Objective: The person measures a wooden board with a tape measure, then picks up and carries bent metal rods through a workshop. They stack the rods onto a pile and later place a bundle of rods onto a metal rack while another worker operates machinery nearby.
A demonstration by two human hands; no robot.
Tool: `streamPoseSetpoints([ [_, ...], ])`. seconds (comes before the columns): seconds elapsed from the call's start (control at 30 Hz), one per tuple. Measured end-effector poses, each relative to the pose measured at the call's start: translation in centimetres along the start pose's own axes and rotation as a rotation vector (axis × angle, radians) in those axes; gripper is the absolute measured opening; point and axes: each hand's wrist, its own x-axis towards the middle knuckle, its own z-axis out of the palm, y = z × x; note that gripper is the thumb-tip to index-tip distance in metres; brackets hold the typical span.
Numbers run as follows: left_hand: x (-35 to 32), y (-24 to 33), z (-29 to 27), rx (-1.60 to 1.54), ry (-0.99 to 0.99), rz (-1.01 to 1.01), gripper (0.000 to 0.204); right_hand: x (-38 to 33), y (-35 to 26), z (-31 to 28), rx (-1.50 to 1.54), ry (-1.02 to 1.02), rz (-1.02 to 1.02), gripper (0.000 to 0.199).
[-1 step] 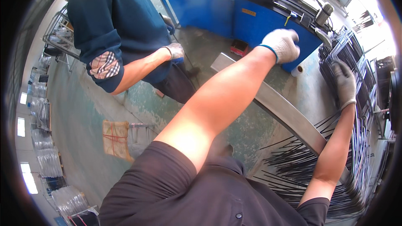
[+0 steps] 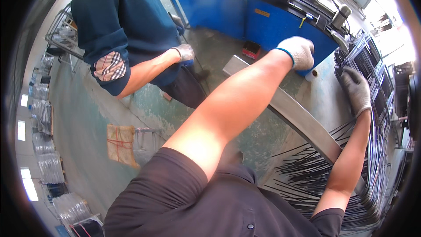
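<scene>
My left hand (image 2: 299, 52), in a pale knit glove with a blue cuff, is raised in front of the blue machine cabinet. Its fingers are curled in, and whatever they hold is hidden. My right hand (image 2: 355, 89), in a grey glove darkened over the fingers, reaches to the near side of a bundle of thin black metal rods (image 2: 372, 70). Its fingers look stretched out against the rods; I see no firm grip. Beneath my forearms runs a long grey metal beam (image 2: 302, 127), with more loose rods (image 2: 302, 171) spread below it.
A co-worker in a dark teal top (image 2: 131, 22) stands at the left, wearing gloves. Ahead is a blue machine bench (image 2: 228, 15), with a red box (image 2: 251, 50) at its foot. A wrapped tan package (image 2: 121, 145) and wrapped stacks (image 2: 50, 166) stand on the left.
My left hand has shifted slightly right and down, its fingers curling in further. My right hand has tilted leftward and dropped a little. The co-worker has barely moved.
</scene>
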Motion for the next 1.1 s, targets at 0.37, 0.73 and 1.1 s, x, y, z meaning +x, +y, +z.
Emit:
streamPoseSetpoints([
  [0.37,-0.3,1.9,1.0,0.212,-0.341,0.102,0.033,-2.2,-2.3,0.8,-0.103,-0.294,0.084,0.038],
  [0.73,-1.3,2.1,0.2,0.122,-0.372,0.076,0.039,-2.4,-4.1,2.6,-0.092,-0.411,0.089,0.04],
  [1.1,-1.2,2.4,0.8,0.112,-0.382,0.091,0.041,-2.4,-3.6,2.9,-0.089,-0.418,0.09,0.041],
])
